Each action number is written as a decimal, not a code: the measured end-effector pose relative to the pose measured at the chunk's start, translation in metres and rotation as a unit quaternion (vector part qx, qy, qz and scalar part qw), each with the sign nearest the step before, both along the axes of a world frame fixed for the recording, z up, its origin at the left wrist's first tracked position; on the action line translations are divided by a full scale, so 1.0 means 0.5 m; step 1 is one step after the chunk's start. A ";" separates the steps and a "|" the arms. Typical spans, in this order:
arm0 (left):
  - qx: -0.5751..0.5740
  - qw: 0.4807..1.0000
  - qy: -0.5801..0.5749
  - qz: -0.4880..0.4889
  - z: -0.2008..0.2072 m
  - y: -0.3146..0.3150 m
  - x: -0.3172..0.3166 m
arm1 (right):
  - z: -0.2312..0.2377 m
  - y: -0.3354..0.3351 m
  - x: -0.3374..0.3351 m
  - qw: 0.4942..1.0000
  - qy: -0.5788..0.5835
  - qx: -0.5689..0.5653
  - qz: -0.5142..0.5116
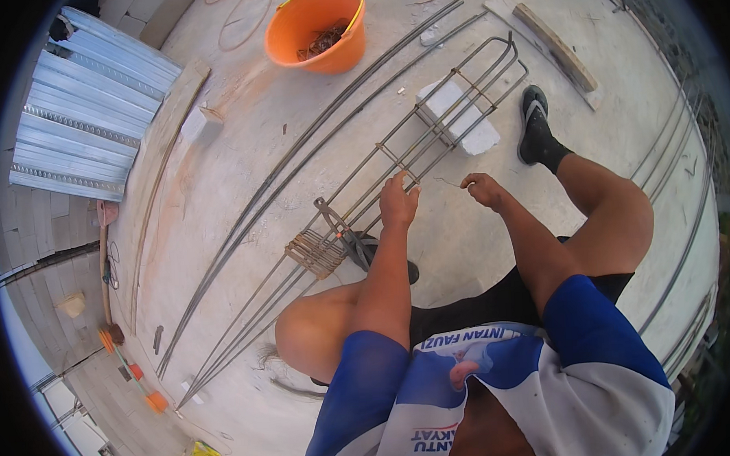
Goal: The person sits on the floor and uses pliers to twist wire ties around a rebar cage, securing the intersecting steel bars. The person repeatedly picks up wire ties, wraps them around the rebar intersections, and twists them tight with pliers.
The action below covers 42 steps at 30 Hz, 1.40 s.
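Note:
A long rebar cage [435, 125] lies slanting in front of me, its far end propped on a white block [476, 133]. My left hand [398, 202] has its fingers closed at the cage, by one of the square stirrups. To the right of the cage, my right hand [485, 191] pinches a thin piece of tie wire [448, 181], which points toward the left hand. Several rusty stirrups [314, 255] sit bunched together on the near part of the bars. Beside them a dark metal tool [330, 220] rests across the cage, partly hidden by my left arm.
An orange bucket [283, 37] with rusty scrap inside stands at the far left. Loose long rebars [296, 141] run alongside the cage. Corrugated metal sheets [91, 101] lie at left, a wooden plank [556, 47] at far right. My sandalled foot [533, 123] stands beside the white block.

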<state>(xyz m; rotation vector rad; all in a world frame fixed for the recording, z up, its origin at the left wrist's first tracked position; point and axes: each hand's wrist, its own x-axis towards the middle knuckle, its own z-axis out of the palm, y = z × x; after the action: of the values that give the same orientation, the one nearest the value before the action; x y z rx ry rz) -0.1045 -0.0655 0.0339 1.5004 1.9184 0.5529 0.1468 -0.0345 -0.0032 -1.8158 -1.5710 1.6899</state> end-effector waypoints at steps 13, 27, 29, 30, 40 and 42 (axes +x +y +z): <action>0.051 0.997 -0.038 0.048 -0.054 0.013 0.045 | -0.077 0.001 -0.085 0.976 0.129 -0.121 -0.129; 0.018 0.991 -0.092 0.097 -0.034 0.038 0.060 | -0.055 0.036 -0.119 0.972 0.167 -0.090 -0.135; 0.036 0.990 -0.088 0.100 -0.036 0.036 0.061 | -0.057 0.038 -0.114 0.971 0.167 -0.105 -0.134; 0.045 0.990 -0.091 0.099 -0.037 0.036 0.060 | -0.059 0.039 -0.111 0.971 0.170 -0.109 -0.130; 0.044 0.989 -0.089 0.111 -0.033 0.036 0.060 | -0.064 0.062 -0.163 0.965 0.210 -0.106 -0.111; -0.012 0.981 -0.129 0.141 -0.037 0.034 0.059 | -0.054 0.065 -0.166 0.964 0.206 -0.122 -0.116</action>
<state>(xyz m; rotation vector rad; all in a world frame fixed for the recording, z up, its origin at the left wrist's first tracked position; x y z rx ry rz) -0.0750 -0.0482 0.0156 1.0859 1.9328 0.8047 0.0640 -0.0021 -0.0302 -1.5348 -0.9811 2.0447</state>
